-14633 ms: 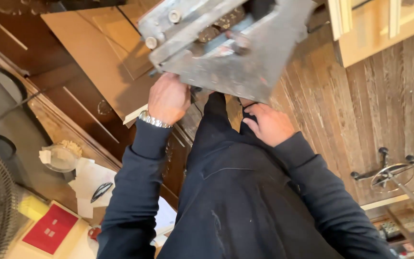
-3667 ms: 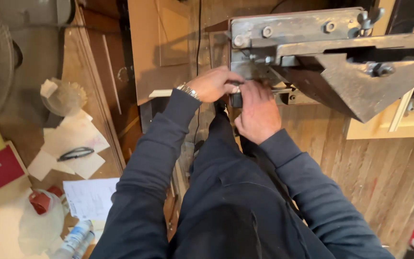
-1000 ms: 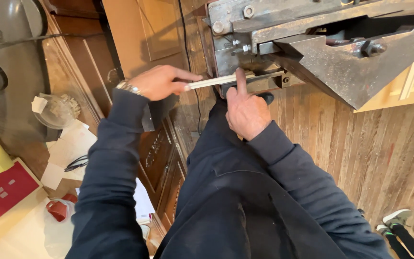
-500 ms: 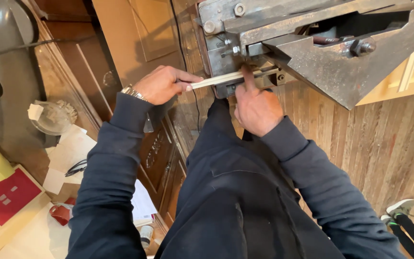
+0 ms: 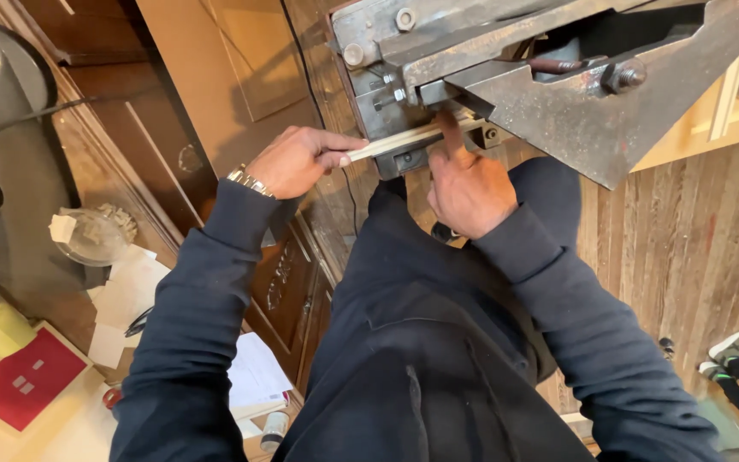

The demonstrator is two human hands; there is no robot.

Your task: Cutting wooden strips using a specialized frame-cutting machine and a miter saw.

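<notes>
Strip: the thin pale wooden strip point(image 5: 404, 139) lies level, one end in my left hand, the other under the grey, rust-flecked steel machine point(image 5: 549, 81).
Left hand: my left hand point(image 5: 297, 161), with a metal wristwatch point(image 5: 248, 181), has its fingers closed on the strip's outer end.
Right hand: my right hand point(image 5: 465, 184) points its index finger up against the strip at the machine's mouth, the other fingers curled and holding nothing.
Surroundings: dark wooden cabinet point(image 5: 288, 282), white papers point(image 5: 126, 295), red booklet point(image 5: 23, 376) on the desk, plank floor point(image 5: 694, 231).
</notes>
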